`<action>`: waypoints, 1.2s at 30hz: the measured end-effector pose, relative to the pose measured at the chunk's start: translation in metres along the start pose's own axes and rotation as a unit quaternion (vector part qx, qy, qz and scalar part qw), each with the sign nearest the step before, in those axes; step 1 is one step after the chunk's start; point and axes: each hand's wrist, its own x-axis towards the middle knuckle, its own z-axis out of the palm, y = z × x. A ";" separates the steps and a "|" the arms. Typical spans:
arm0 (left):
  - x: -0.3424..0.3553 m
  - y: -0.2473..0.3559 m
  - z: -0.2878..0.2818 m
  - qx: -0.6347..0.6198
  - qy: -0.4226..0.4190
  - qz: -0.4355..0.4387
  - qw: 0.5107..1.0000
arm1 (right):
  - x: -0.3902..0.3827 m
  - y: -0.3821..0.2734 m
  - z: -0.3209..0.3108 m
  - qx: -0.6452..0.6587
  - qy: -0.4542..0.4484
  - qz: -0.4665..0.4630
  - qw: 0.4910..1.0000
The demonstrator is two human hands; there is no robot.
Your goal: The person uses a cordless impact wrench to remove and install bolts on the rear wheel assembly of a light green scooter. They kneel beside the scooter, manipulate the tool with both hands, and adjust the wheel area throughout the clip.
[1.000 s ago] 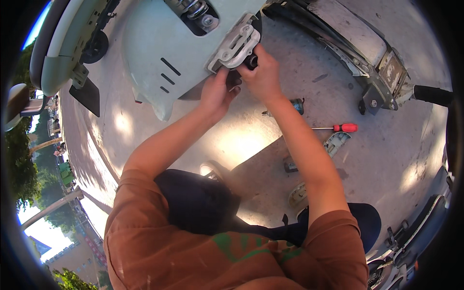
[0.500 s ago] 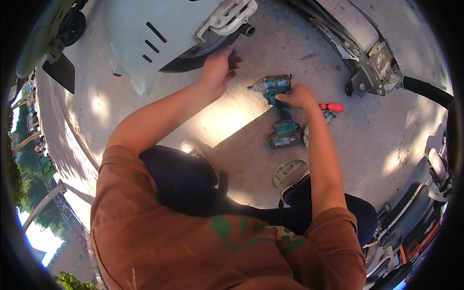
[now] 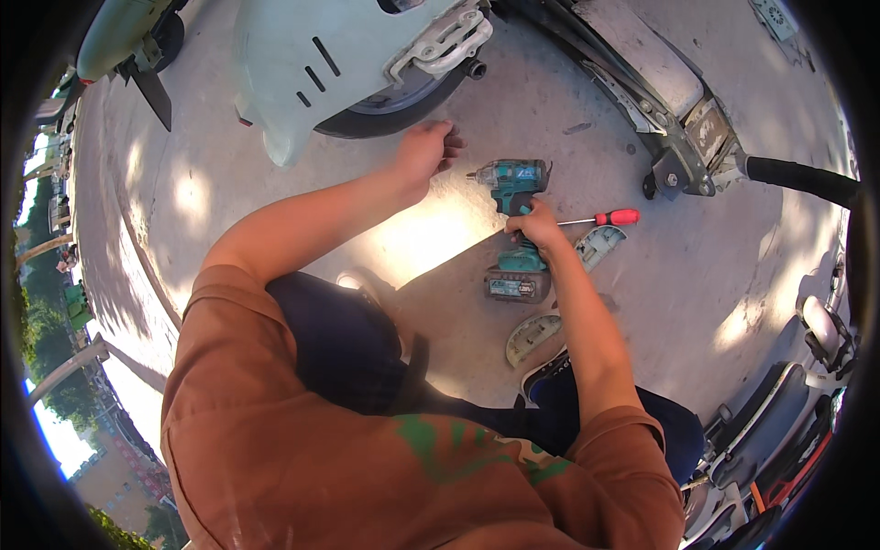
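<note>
My right hand [image 3: 534,223] is closed on the handle of a teal power driver [image 3: 513,183] with a battery [image 3: 515,288] at its base. My left hand [image 3: 433,147] hangs just below the scooter's wheel [image 3: 390,119], fingers apart and loosely bent, holding nothing. Above it is a pale mint body panel [image 3: 284,64] with a silver bracket [image 3: 440,46] and a dark cylindrical fitting [image 3: 476,70] by the wheel. A red-handled screwdriver [image 3: 616,216] and pale plastic pieces [image 3: 600,246] lie beside my right hand.
A black scooter frame [image 3: 632,110] with a padded tube [image 3: 802,179] lies at upper right. Another scooter part [image 3: 115,41] is at upper left, more scooter parts [image 3: 761,422] at lower right. A pale curved piece [image 3: 532,337] lies near my right foot. Trees [image 3: 46,357] show at left.
Both hands have come down from the bracket and fitting. My right hand has taken hold of the driver on the ground; my left hand has let go and opened below the wheel.
</note>
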 end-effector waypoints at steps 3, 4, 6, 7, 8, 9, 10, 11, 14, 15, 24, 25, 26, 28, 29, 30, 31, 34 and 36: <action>0.000 0.003 0.001 0.000 0.025 0.016 1.000 | -0.016 -0.023 0.007 0.148 0.029 -0.045 0.988; -0.001 0.004 0.002 -0.001 0.024 0.021 0.999 | -0.025 -0.036 0.012 0.209 0.052 -0.065 0.974; -0.006 0.010 0.009 -0.005 0.015 0.032 0.999 | -0.035 -0.050 0.004 0.293 0.031 -0.098 0.951; -0.009 0.011 0.011 -0.004 0.009 0.035 0.999 | -0.042 -0.058 0.003 0.344 -0.011 -0.124 0.931; -0.011 0.013 0.014 -0.003 0.000 0.040 0.999 | -0.053 -0.069 0.003 0.391 -0.051 -0.152 0.906; -0.012 0.014 0.016 -0.003 -0.009 0.044 0.999 | -0.061 -0.079 0.005 0.436 -0.092 -0.179 0.877; -0.013 0.015 0.017 -0.005 -0.018 0.049 0.999 | -0.068 -0.085 0.008 0.416 -0.078 -0.198 0.884; -0.014 0.015 0.016 -0.005 -0.024 0.052 0.998 | -0.071 -0.085 0.011 0.414 -0.087 -0.219 0.879; -0.014 0.018 0.016 -0.005 -0.030 0.065 0.997 | -0.082 -0.085 0.023 0.407 -0.095 -0.265 0.869; -0.015 0.018 0.016 -0.005 -0.029 0.068 0.997 | -0.082 -0.083 0.027 0.390 -0.081 -0.273 0.876; -0.023 0.023 0.012 -0.017 -0.022 0.071 0.997 | -0.074 -0.069 0.040 0.326 -0.023 -0.260 0.909; -0.024 0.023 0.012 -0.015 -0.021 0.069 0.997 | -0.075 -0.069 0.041 0.337 -0.027 -0.255 0.906; -0.025 0.023 0.013 -0.013 -0.020 0.066 0.998 | -0.076 -0.070 0.041 0.347 -0.032 -0.250 0.903; -0.023 0.022 0.014 -0.012 -0.021 0.064 0.998 | -0.078 -0.072 0.041 0.355 -0.038 -0.247 0.901; -0.022 0.022 0.014 -0.013 -0.023 0.064 0.998 | -0.078 -0.074 0.040 0.353 -0.039 -0.249 0.901; -0.021 0.022 0.014 -0.014 -0.025 0.064 0.998 | -0.078 -0.075 0.040 0.352 -0.041 -0.250 0.901; -0.019 0.022 0.015 -0.022 -0.022 0.066 0.997 | -0.077 -0.075 0.039 0.345 -0.048 -0.252 0.903; -0.017 0.027 0.016 -0.050 -0.003 0.073 0.996 | -0.074 -0.081 0.033 0.326 -0.071 -0.249 0.909; -0.022 0.037 0.017 -0.077 0.026 0.079 0.994 | -0.072 -0.091 0.029 0.306 -0.092 -0.233 0.919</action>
